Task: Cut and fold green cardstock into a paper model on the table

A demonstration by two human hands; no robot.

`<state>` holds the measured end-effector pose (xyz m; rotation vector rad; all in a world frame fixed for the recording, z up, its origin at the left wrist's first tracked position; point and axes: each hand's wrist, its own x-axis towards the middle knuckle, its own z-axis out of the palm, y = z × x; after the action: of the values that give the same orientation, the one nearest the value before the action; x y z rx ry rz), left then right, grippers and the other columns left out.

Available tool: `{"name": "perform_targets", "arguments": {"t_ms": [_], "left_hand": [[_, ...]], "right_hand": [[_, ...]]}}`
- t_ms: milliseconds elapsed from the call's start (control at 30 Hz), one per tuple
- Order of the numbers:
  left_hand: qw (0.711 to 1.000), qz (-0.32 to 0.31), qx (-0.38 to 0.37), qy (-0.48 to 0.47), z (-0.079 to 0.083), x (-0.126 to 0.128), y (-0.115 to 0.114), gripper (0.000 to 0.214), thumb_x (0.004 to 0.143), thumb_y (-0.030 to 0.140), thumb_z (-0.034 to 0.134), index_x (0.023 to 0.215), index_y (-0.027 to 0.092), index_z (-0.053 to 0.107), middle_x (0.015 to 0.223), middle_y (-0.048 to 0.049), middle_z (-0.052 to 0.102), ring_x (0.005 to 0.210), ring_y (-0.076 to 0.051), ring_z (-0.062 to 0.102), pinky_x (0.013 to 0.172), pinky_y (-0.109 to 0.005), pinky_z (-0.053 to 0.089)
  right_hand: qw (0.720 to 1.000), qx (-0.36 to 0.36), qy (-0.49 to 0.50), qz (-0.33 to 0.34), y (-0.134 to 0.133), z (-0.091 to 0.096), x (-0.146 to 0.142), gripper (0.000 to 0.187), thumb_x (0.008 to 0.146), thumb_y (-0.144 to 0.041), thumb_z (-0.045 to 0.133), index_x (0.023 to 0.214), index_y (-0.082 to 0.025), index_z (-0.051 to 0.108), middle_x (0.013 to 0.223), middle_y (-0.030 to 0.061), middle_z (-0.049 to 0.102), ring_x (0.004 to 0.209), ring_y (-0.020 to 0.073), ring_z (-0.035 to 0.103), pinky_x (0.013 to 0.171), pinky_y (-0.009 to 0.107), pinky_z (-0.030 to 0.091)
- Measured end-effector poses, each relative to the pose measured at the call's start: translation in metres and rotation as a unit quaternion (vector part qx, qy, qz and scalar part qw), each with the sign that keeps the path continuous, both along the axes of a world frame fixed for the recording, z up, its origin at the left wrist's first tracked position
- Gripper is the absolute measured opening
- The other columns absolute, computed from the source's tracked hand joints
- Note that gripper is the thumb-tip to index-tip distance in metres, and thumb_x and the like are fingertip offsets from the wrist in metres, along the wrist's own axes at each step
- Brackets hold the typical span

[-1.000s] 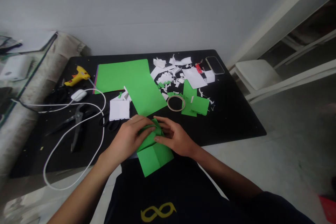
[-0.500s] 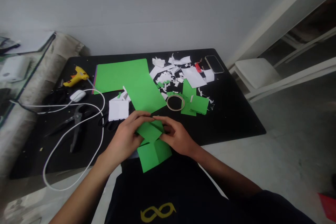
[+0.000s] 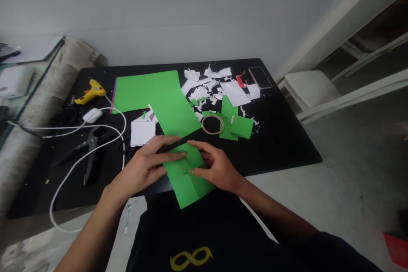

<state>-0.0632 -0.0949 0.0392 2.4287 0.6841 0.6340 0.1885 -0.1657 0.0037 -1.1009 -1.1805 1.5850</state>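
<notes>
A creased green sheet of paper (image 3: pixel 188 182) with a slit across its middle is between my hands at the table's near edge. My left hand (image 3: pixel 145 163) is at its left side, one finger lying across the upper half and the thumb at the paper's edge. On the right, my right hand (image 3: pixel 218 165) grips the sheet, thumb on top near the slit and other fingers at the upper edge and partly hidden behind. Just beyond lies a larger green sheet (image 3: pixel 175 112). A stack of white paper squares (image 3: pixel 143 133) is near my left hand.
On the black table (image 3: pixel 270 136) are a roll of tape (image 3: pixel 213 124), cut green pieces (image 3: pixel 241 126), white scraps (image 3: pixel 202 92) and a phone (image 3: pixel 260 77). At left lie a yellow glue gun (image 3: pixel 91 92), large scissors (image 3: pixel 91 153) and a looping white cable (image 3: pixel 68 182).
The upper flap of the green paper has been laid flatter, and the sheet shows more fully. My left hand has shifted left, its fingers more spread. The right hand stays nearly in place.
</notes>
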Motion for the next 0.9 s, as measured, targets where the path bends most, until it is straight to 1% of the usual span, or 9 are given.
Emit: {"name": "perform_targets", "arguments": {"t_ms": [67, 233, 367, 433, 533, 700, 767, 833, 900], "left_hand": [[1.000, 0.002, -0.002, -0.020, -0.002, -0.002, 0.000, 0.033, 0.102, 0.023, 0.064, 0.131, 0.035, 0.075, 0.148, -0.0091, 0.064, 0.132, -0.029, 0.063, 0.107, -0.050, 0.057], [0.996, 0.043, -0.026, -0.068, -0.011, -0.006, 0.001, 0.031, 0.103, 0.025, 0.065, 0.129, 0.037, 0.077, 0.144, -0.0076, 0.068, 0.123, -0.026, 0.067, 0.099, -0.044, 0.061], [0.996, 0.039, -0.060, -0.061, -0.014, -0.010, 0.005, 0.033, 0.102, 0.026, 0.066, 0.131, 0.038, 0.076, 0.148, -0.0074, 0.066, 0.123, -0.024, 0.068, 0.101, -0.043, 0.061], [0.995, 0.040, -0.062, -0.060, -0.018, -0.010, 0.006, 0.033, 0.103, 0.026, 0.065, 0.133, 0.037, 0.075, 0.148, -0.0077, 0.066, 0.124, -0.025, 0.069, 0.102, -0.044, 0.061], [0.995, 0.058, -0.049, -0.061, -0.032, -0.007, 0.008, 0.036, 0.103, 0.025, 0.065, 0.136, 0.035, 0.072, 0.143, -0.0084, 0.070, 0.125, -0.025, 0.069, 0.105, -0.046, 0.060], [0.995, 0.064, -0.064, -0.040, -0.062, -0.005, 0.009, 0.023, 0.104, 0.029, 0.063, 0.119, 0.029, 0.081, 0.129, -0.0087, 0.078, 0.114, -0.023, 0.075, 0.098, -0.042, 0.063], [0.994, 0.051, -0.081, -0.049, -0.068, -0.006, 0.010, 0.022, 0.103, 0.031, 0.065, 0.116, 0.028, 0.082, 0.126, -0.0090, 0.079, 0.112, -0.024, 0.076, 0.096, -0.042, 0.063], [0.993, 0.039, -0.096, -0.061, -0.069, -0.006, 0.010, 0.020, 0.102, 0.033, 0.067, 0.114, 0.028, 0.082, 0.123, -0.0089, 0.081, 0.111, -0.024, 0.076, 0.095, -0.043, 0.062], [0.991, 0.042, -0.104, -0.070, -0.065, -0.005, 0.009, 0.017, 0.102, 0.033, 0.068, 0.108, 0.027, 0.082, 0.117, -0.0083, 0.082, 0.109, -0.024, 0.076, 0.095, -0.042, 0.061]], "right_hand": [[1.000, 0.000, 0.003, -0.003, 0.000, -0.001, 0.002, 0.074, 0.077, -0.018, 0.086, 0.146, -0.029, 0.060, 0.116, 0.0053, 0.079, 0.102, 0.0261, 0.079, 0.088, 0.045, 0.068], [1.000, 0.002, 0.011, -0.007, 0.000, -0.001, 0.004, 0.074, 0.079, -0.018, 0.085, 0.147, -0.029, 0.059, 0.116, 0.0059, 0.079, 0.106, 0.0269, 0.079, 0.093, 0.047, 0.067], [1.000, -0.006, 0.029, -0.009, 0.002, -0.001, 0.004, 0.073, 0.078, -0.015, 0.083, 0.146, -0.028, 0.059, 0.116, 0.0058, 0.078, 0.106, 0.0259, 0.078, 0.094, 0.047, 0.067], [0.999, -0.010, 0.039, -0.006, 0.006, -0.005, 0.005, 0.073, 0.077, -0.015, 0.085, 0.145, -0.028, 0.060, 0.123, 0.0068, 0.076, 0.110, 0.0257, 0.077, 0.097, 0.047, 0.065], [0.999, -0.027, 0.039, 0.004, 0.013, -0.021, 0.009, 0.073, 0.073, -0.015, 0.086, 0.141, -0.027, 0.062, 0.137, 0.0092, 0.070, 0.115, 0.0260, 0.075, 0.101, 0.049, 0.063], [0.997, -0.069, 0.016, 0.017, 0.018, -0.044, 0.013, 0.072, 0.072, -0.014, 0.084, 0.140, -0.025, 0.061, 0.139, 0.0105, 0.069, 0.113, 0.0267, 0.075, 0.096, 0.047, 0.064], [0.998, -0.046, -0.028, 0.023, 0.016, -0.044, 0.012, 0.069, 0.077, -0.013, 0.079, 0.142, -0.025, 0.061, 0.133, 0.0107, 0.072, 0.111, 0.0267, 0.075, 0.094, 0.047, 0.065], [0.992, 0.029, -0.123, 0.017, 0.013, -0.041, 0.009, 0.063, 0.080, -0.011, 0.076, 0.141, -0.026, 0.063, 0.135, 0.0117, 0.069, 0.120, 0.0283, 0.071, 0.102, 0.050, 0.061], [0.967, 0.120, -0.223, 0.007, 0.011, -0.038, 0.007, 0.057, 0.082, -0.010, 0.077, 0.136, -0.025, 0.067, 0.145, 0.0132, 0.062, 0.133, 0.0303, 0.063, 0.114, 0.053, 0.053]]}}
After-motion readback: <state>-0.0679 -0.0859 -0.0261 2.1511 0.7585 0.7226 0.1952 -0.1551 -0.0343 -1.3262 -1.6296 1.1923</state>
